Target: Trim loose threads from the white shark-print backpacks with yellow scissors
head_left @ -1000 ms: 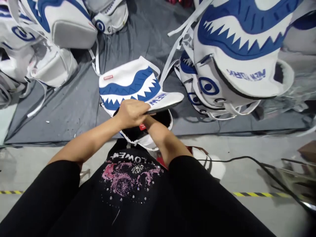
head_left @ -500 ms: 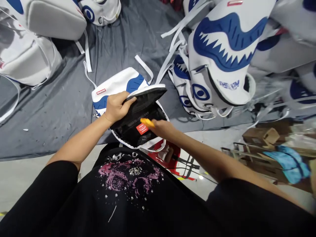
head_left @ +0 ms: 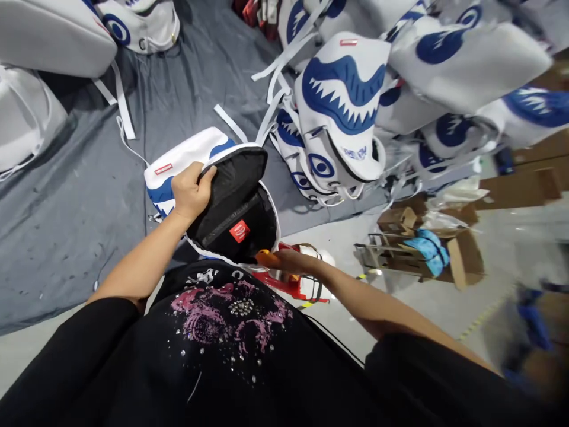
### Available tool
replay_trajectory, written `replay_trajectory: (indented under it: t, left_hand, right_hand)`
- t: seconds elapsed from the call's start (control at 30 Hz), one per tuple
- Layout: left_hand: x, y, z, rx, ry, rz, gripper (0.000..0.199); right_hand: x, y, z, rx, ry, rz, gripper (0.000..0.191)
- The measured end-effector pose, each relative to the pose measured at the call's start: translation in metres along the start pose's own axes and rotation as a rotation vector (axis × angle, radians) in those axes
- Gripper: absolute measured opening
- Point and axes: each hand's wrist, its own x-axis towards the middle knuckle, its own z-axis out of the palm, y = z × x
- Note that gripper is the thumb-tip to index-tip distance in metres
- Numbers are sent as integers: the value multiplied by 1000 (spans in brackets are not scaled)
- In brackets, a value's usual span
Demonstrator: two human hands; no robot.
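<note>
A white and blue backpack (head_left: 195,148) lies on the grey cloth with its lid raised. My left hand (head_left: 191,193) is closed on the lid's edge and holds it up. The black lining (head_left: 222,222) shows inside, with a red label (head_left: 239,231) on it. By the near right rim of the opening, my right hand (head_left: 288,261) is closed around an orange tool (head_left: 268,258). Blur hides the tool's tip, and I cannot tell its exact kind.
Several finished-looking shark-mouth backpacks (head_left: 342,101) are piled to the right on the grey cloth (head_left: 102,231). More white bags (head_left: 57,35) lie at the upper left. Past the table's edge, a cart with cardboard boxes (head_left: 464,255) and a red and white item (head_left: 288,284) stand on the floor.
My right hand has drawn the orange tool from over the lining toward me, to the near rim. The left hand has tipped the lid farther open. The view has swung right.
</note>
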Motion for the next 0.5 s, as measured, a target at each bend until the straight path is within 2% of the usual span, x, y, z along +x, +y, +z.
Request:
replay_trajectory:
  t: [0.07,0.13,0.27,0.3,0.33,0.37,0.47,0.5]
  left_hand:
    - [1,7,1,-38,-33,33,46]
    - [1,16,1,-69,-92,78,45]
    - [2,29,-5,-46,-172,160,43]
    - [3,29,-8,-35,-175,185,42]
    - [4,29,-11,-25,-167,210,41]
    - [5,28,-14,-17,-149,229,40]
    - [10,27,-20,6,-102,256,42]
    - [11,28,-20,9,-118,264,43]
  right_hand:
    - [7,-13,11,-6,40,38,43]
    - [28,-36,19,-54,119,38,48]
    - [72,-81,32,-36,190,-241,50]
    - [80,-87,35,-6,212,-292,50]
    - [86,-90,38,29,247,-282,52]
    - [91,-91,41,79,294,-211,54]
    - [98,-85,49,282,462,150,58]
    - [97,-83,51,332,502,192,55]
